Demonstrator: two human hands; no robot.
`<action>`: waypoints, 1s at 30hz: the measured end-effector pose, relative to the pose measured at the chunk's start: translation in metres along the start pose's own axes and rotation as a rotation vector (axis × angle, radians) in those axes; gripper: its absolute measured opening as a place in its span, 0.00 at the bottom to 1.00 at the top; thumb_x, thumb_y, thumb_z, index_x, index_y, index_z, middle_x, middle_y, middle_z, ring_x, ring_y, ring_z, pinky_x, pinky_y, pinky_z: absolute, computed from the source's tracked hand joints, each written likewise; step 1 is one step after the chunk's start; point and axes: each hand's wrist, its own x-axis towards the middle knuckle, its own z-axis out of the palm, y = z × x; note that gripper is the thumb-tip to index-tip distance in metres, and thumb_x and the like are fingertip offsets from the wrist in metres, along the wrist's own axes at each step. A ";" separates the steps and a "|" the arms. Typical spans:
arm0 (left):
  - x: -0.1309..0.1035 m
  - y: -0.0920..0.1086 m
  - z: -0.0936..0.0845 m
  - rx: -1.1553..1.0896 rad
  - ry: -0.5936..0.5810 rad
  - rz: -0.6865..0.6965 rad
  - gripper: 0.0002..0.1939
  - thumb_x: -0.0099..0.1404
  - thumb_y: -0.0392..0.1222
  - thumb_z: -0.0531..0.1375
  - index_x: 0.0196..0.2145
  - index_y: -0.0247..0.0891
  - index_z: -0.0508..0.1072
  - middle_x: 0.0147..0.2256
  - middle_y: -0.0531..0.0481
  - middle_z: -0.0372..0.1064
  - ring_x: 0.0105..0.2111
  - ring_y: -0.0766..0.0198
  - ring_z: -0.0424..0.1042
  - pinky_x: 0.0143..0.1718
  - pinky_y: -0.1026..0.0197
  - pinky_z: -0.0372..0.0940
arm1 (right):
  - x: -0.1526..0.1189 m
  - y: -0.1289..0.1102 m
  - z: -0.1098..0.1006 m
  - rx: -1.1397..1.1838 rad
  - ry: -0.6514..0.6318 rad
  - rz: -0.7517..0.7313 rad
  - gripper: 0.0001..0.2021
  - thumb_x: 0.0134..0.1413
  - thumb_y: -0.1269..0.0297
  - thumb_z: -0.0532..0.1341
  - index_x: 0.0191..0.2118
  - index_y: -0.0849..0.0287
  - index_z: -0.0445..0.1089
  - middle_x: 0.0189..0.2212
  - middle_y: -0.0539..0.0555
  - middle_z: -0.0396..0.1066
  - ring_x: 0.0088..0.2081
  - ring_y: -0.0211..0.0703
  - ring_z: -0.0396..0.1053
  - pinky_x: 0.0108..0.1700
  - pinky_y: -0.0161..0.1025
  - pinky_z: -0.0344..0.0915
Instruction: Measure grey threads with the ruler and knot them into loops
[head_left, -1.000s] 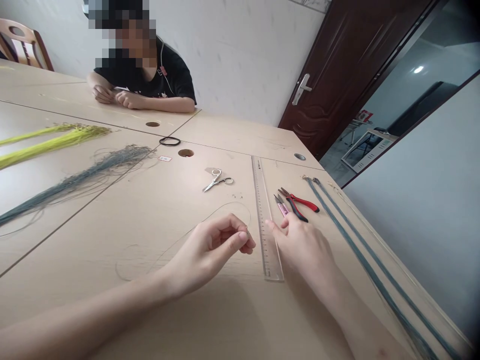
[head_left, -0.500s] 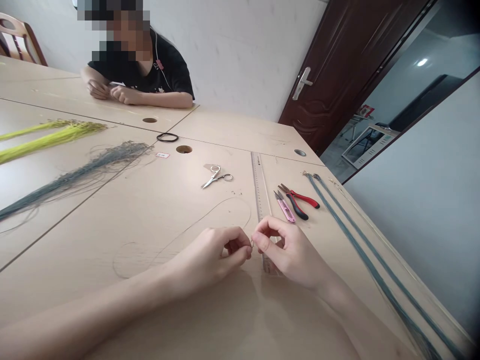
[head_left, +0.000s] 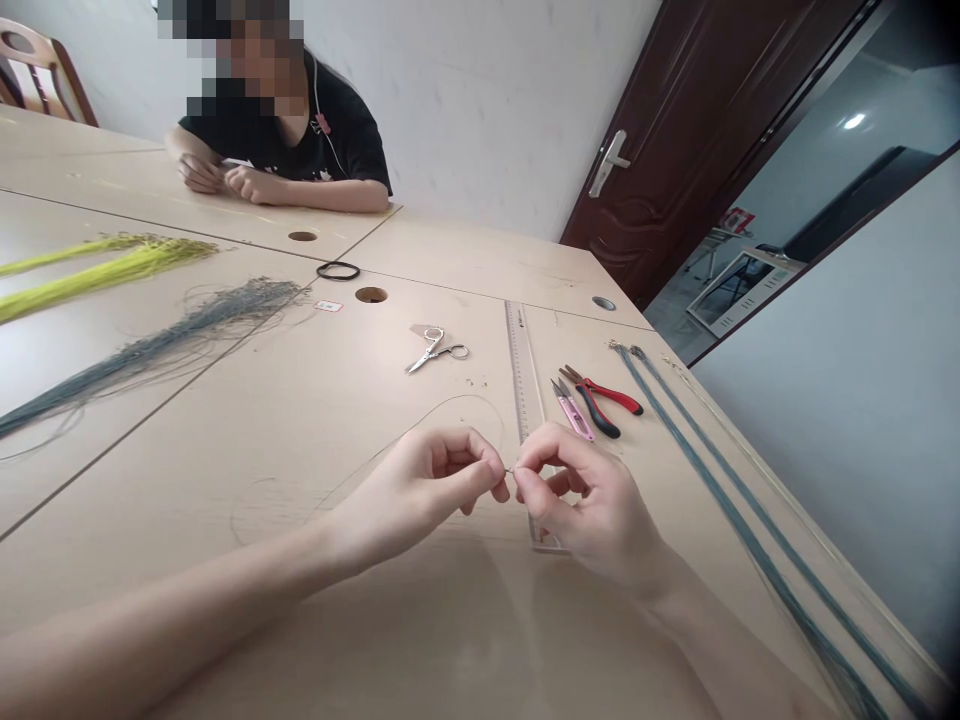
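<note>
My left hand (head_left: 439,485) is closed in a pinch, thumb against forefinger, on a thin cord (head_left: 465,397). My right hand (head_left: 589,495) pinches the same cord, and only a tiny dark bit of it shows between the fingertips of both hands. The rest of the cord curves in a loose loop over the table behind my left hand. Beneath my right hand lies a clear ruler (head_left: 517,370), its near end sticking out below the fingers. Pink thread snips (head_left: 572,410) and red-and-black pliers (head_left: 604,395) rest just beyond that hand.
Small scissors (head_left: 431,350) lie open past my left hand. Blue-grey cords (head_left: 172,345) and yellow cords (head_left: 127,275) are bundled at left, more blue cords (head_left: 697,450) at right. A black band (head_left: 338,271) sits near a table hole (head_left: 371,295). Another person (head_left: 330,140) leans on the far side.
Both hands have risen slightly, and their fingertips have drawn a little apart. The small loop of cord seen between them earlier now shows as a short, straighter bit.
</note>
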 end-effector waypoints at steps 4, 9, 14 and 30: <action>-0.001 0.001 0.000 -0.102 -0.014 0.030 0.09 0.64 0.42 0.56 0.28 0.35 0.68 0.27 0.55 0.68 0.25 0.72 0.60 0.28 0.68 0.57 | -0.002 0.001 0.002 -0.165 0.123 -0.301 0.06 0.56 0.76 0.57 0.32 0.58 0.65 0.29 0.49 0.65 0.31 0.35 0.64 0.25 0.29 0.62; -0.006 0.003 0.006 -0.075 0.061 0.119 0.07 0.62 0.38 0.57 0.27 0.35 0.68 0.24 0.54 0.67 0.25 0.70 0.63 0.26 0.68 0.58 | -0.004 -0.007 0.000 0.104 0.080 -0.116 0.06 0.61 0.64 0.57 0.34 0.58 0.68 0.29 0.50 0.66 0.28 0.34 0.65 0.24 0.30 0.64; -0.011 -0.004 0.008 0.096 0.068 0.247 0.05 0.62 0.36 0.56 0.29 0.36 0.68 0.27 0.50 0.70 0.29 0.64 0.69 0.30 0.62 0.63 | -0.004 -0.013 -0.003 0.406 -0.138 0.225 0.12 0.62 0.60 0.55 0.30 0.60 0.68 0.24 0.49 0.64 0.22 0.32 0.64 0.21 0.28 0.65; -0.014 -0.001 0.010 0.023 0.048 0.297 0.05 0.62 0.34 0.57 0.28 0.38 0.67 0.24 0.56 0.63 0.24 0.72 0.61 0.25 0.68 0.59 | -0.012 -0.019 0.004 0.101 0.038 -0.121 0.07 0.55 0.76 0.58 0.29 0.58 0.65 0.24 0.45 0.64 0.28 0.32 0.63 0.28 0.33 0.60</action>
